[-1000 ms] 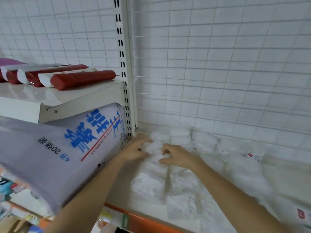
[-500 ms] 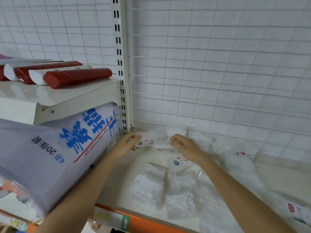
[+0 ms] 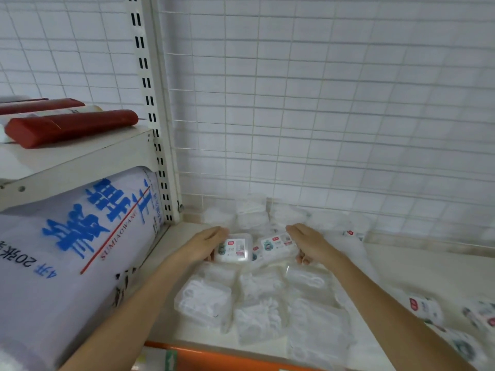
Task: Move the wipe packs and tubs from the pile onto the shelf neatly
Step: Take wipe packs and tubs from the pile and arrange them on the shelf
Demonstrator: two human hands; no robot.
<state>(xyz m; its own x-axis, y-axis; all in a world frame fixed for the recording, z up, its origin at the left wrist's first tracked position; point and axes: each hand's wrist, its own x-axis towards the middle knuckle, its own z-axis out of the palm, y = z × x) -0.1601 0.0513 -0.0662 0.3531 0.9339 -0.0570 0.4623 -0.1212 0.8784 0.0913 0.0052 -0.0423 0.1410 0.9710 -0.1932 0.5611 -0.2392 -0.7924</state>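
Tubs of wipes, two clear ones with labelled lids, now sit side by side between the hands on the cream shelf. The left hand grips the left tub at its outer edge, fingers curled over the far side. The right hand grips the right tub the same way, thumb tucked under the near corner; this tub tilts slightly toward its neighbour. Half a second ago each hand pinched a smaller-looking pack farther back, near the wire grid wall, and a second ago both hands were pressed together over the pile. Since then the hands have drawn nearer the camera and apart. Just nearer than the hands lie rows of white wipe packs; beyond the fingertips more white packs line the wall. Left of the left forearm lies a large white roll with blue lettering.
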